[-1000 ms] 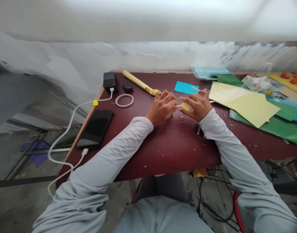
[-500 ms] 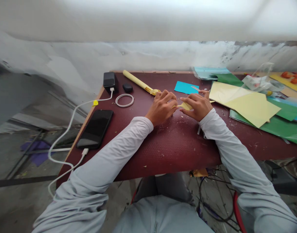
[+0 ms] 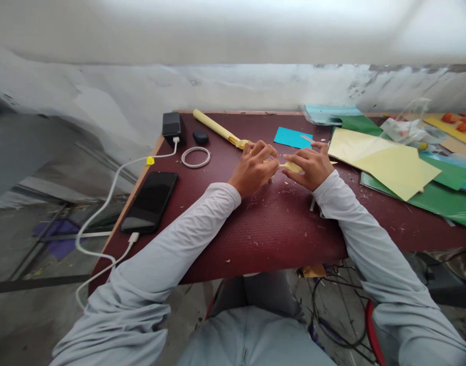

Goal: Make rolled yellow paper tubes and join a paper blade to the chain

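My left hand (image 3: 254, 169) is closed, its fingers pinching the narrow twisted end of a yellow paper piece (image 3: 292, 166). Just to its right, my right hand (image 3: 312, 166) holds the wider part of that paper between thumb and fingers, and a yellow tip sticks out past the far side of the hand. A thin pointed blade (image 3: 306, 139) juts from beside the right hand's raised finger, over a blue paper card (image 3: 288, 137); its handle is hidden. Beyond the left hand lies a rolled yellow paper tube (image 3: 213, 126), with crumpled yellow paper at its near end.
Yellow sheets (image 3: 393, 162) and green sheets (image 3: 442, 201) are piled on the right of the dark red table (image 3: 263, 239). A phone (image 3: 151, 202), white cable (image 3: 114, 190), black charger (image 3: 172, 127), white ring (image 3: 195, 165) and small black case (image 3: 200, 137) lie left.
Both hands stay almost in place. The yellow paper between them has shifted slightly, and more of its tip shows to the right of the right hand.
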Demonstrator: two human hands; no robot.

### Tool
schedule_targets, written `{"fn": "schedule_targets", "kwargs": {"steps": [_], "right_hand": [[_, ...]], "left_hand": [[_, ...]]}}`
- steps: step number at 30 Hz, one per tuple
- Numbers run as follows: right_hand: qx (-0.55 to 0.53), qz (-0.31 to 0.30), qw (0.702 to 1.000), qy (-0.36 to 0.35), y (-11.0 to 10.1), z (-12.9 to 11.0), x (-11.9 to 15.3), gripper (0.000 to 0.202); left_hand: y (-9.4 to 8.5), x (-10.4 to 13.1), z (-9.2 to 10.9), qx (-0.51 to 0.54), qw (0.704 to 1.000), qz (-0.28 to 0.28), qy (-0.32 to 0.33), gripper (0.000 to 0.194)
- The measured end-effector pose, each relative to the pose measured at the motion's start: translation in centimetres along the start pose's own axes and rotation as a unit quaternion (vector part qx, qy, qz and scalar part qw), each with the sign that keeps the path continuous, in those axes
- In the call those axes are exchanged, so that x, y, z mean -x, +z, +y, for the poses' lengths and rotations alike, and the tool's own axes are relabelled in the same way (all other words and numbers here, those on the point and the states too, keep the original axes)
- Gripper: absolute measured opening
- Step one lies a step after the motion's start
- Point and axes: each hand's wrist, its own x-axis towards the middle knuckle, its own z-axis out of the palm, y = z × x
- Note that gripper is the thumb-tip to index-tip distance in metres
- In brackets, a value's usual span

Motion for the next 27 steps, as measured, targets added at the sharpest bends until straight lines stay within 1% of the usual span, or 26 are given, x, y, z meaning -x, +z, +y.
{"fn": "schedule_targets", "kwargs": {"steps": [4,6,9,12,17,21,24,27], "right_hand": [[-0.010,-0.009,1.000,0.003,-0.01,0.02,-0.04,0.042],[-0.013,-0.012,1.000,0.002,-0.06,0.00,-0.08,0.043],[-0.016,-0.012,1.000,0.002,-0.14,-0.09,-0.11,0.043],[-0.015,-0.010,1.000,0.003,-0.10,-0.12,-0.09,0.042],[-0.014,0.011,1.000,-0.006,0.32,0.21,-0.02,0.040],[-0.007,0.016,1.000,-0.010,0.46,0.42,0.04,0.039],[0.006,0.022,1.000,-0.016,0.27,0.28,-0.01,0.038],[0.037,0.040,0.998,-0.028,-0.39,-0.24,-0.21,0.037]], "left_hand": [[-0.08,-0.01,0.08,0.012,1.000,0.001,-0.020,0.020],[-0.12,0.00,0.08,0.012,1.000,0.004,-0.027,0.021],[-0.11,0.05,0.04,0.003,1.000,0.004,-0.012,0.020],[-0.08,0.04,0.03,-0.004,1.000,0.003,0.000,0.024],[0.01,-0.06,0.15,-0.011,1.000,-0.007,-0.012,0.026],[0.11,-0.05,0.11,-0.002,1.000,-0.008,-0.020,0.024],[0.10,-0.04,0.11,0.009,1.000,-0.013,-0.023,0.025],[0.04,-0.11,0.24,0.023,0.999,-0.022,-0.030,0.026]]}}
